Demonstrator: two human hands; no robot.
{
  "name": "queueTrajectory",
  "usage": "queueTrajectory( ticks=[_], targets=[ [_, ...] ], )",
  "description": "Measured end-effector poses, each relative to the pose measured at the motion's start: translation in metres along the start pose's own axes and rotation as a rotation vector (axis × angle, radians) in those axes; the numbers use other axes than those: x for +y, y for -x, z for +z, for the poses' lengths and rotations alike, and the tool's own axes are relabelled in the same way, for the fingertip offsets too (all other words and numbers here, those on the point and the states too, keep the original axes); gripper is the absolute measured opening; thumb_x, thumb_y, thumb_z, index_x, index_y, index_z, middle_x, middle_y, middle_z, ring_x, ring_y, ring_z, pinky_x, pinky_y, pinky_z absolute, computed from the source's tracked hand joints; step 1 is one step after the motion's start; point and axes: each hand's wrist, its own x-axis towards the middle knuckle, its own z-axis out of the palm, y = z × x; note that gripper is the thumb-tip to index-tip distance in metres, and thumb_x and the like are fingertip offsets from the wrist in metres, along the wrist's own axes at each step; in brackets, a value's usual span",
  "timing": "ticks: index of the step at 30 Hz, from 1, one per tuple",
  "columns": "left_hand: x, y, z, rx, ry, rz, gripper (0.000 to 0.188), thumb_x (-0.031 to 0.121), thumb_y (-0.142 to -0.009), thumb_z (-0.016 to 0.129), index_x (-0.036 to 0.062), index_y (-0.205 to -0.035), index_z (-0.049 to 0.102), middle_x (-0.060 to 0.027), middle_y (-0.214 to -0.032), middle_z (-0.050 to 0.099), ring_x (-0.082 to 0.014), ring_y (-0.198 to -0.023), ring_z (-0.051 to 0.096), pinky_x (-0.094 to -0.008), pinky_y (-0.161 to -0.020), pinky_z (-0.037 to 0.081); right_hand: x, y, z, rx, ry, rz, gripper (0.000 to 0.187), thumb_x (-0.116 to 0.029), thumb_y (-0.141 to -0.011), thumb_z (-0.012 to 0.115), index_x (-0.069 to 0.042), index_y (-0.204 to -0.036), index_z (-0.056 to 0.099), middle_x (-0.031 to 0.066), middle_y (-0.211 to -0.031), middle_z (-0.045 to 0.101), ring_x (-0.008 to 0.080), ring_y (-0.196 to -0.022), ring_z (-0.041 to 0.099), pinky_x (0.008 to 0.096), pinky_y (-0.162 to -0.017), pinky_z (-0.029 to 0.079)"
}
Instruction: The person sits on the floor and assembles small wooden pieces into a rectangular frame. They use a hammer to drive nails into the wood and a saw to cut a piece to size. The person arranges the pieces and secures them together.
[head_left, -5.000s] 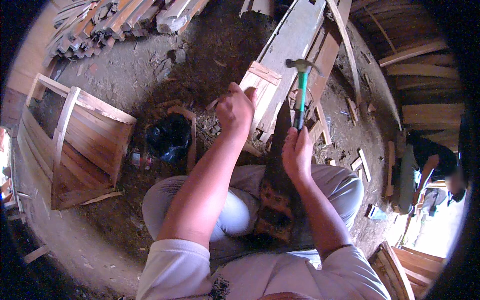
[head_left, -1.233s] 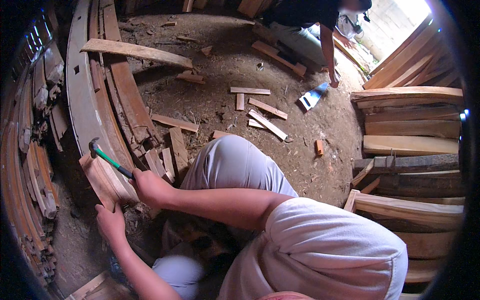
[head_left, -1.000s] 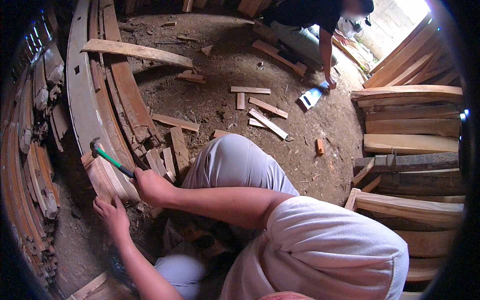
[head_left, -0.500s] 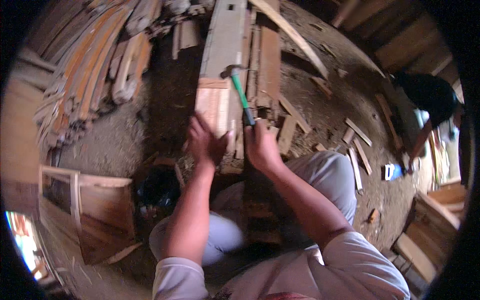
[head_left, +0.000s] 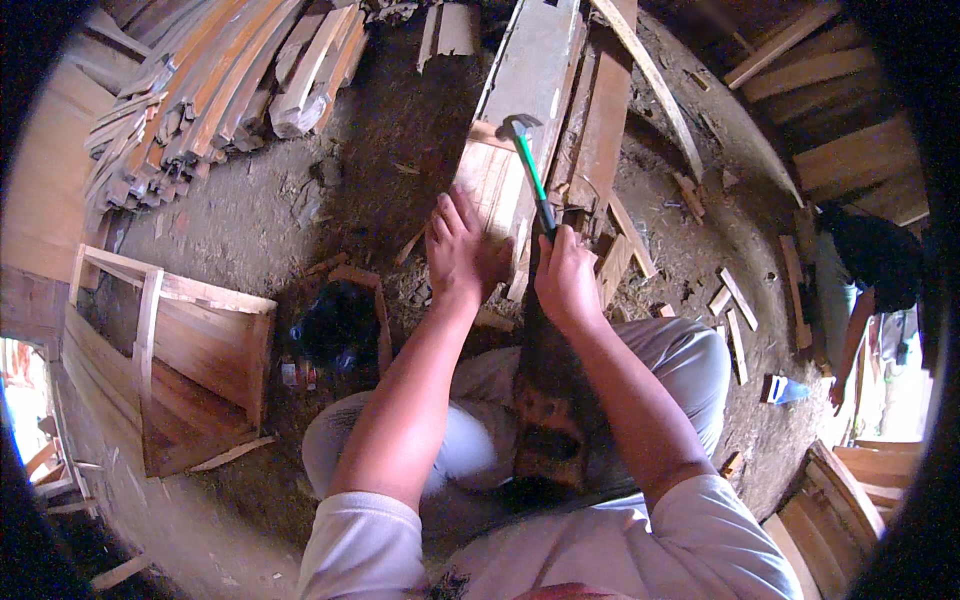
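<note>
My right hand (head_left: pixel 570 275) is closed round the black grip of a claw hammer (head_left: pixel 536 185) with a green shaft. The hammer's head hovers beside the far right corner of a pale wooden panel (head_left: pixel 494 180). A darker strip crosses the panel's far end. My left hand (head_left: pixel 462 250) grips the near part of this panel, fingers along its left side and thumb toward the right. The panel lies on a long grey board (head_left: pixel 535 70) stretching away from me. Whether the hammer touches the wood I cannot tell.
Stacked timber strips (head_left: pixel 215 90) lie at the far left. An open wooden frame box (head_left: pixel 205 350) stands at the left, near a dark bag (head_left: pixel 345 325). Offcuts (head_left: pixel 735 340) and a handsaw (head_left: pixel 785 389) lie on the right. Another person (head_left: pixel 870 260) bends down at the far right.
My view has shifted, so the board, panel and hands sit farther right in the picture. The hammer stays in my right hand and my left hand stays on the panel.
</note>
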Motion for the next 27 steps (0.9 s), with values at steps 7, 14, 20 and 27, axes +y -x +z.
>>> queueTrajectory(
  ticks=[7,14,20,27],
  targets=[
    [-0.001,0.003,-0.003,0.048,-0.006,-0.006,0.115,0.061,-0.086,0.075,-0.0102,-0.16,0.025,-0.0291,-0.157,0.042,-0.0411,-0.14,0.049,-0.0482,-0.12,0.039,-0.008,0.002,0.0,0.052,-0.097,0.011,0.024,-0.021,-0.109,0.056,0.0,-0.101,0.047,0.0329,-0.08,0.064,0.0582,-0.077,0.063,0.0629,-0.063,0.046],
    [-0.003,0.003,-0.003,0.051,-0.01,-0.006,0.116,0.06,-0.084,0.077,-0.0103,-0.16,0.025,-0.0292,-0.156,0.042,-0.041,-0.139,0.049,-0.0487,-0.118,0.041,-0.001,-0.005,-0.003,0.06,-0.259,0.14,0.026,-0.024,-0.11,0.056,0.0,-0.101,0.052,0.0292,-0.078,0.064,0.0549,-0.074,0.063,0.0576,-0.063,0.048],
    [-0.002,0.003,-0.006,0.056,-0.036,0.013,0.116,0.062,-0.085,0.075,-0.0108,-0.16,0.025,-0.0286,-0.155,0.043,-0.0402,-0.138,0.05,-0.0489,-0.118,0.041,0.012,-0.007,0.007,0.091,-0.121,-0.027,0.028,-0.025,-0.11,0.055,0.001,-0.1,0.052,0.0288,-0.078,0.064,0.0524,-0.074,0.064,0.0573,-0.065,0.048],
    [-0.013,-0.001,0.016,0.086,-0.063,0.017,0.115,0.063,-0.086,0.074,-0.0118,-0.159,0.026,-0.0291,-0.155,0.044,-0.0403,-0.136,0.051,-0.0485,-0.118,0.041,0.01,-0.007,0.011,0.03,-0.057,-0.041,0.024,-0.023,-0.11,0.055,0.0,-0.104,0.052,0.032,-0.082,0.066,0.0568,-0.079,0.064,0.0611,-0.067,0.049]
  ],
)
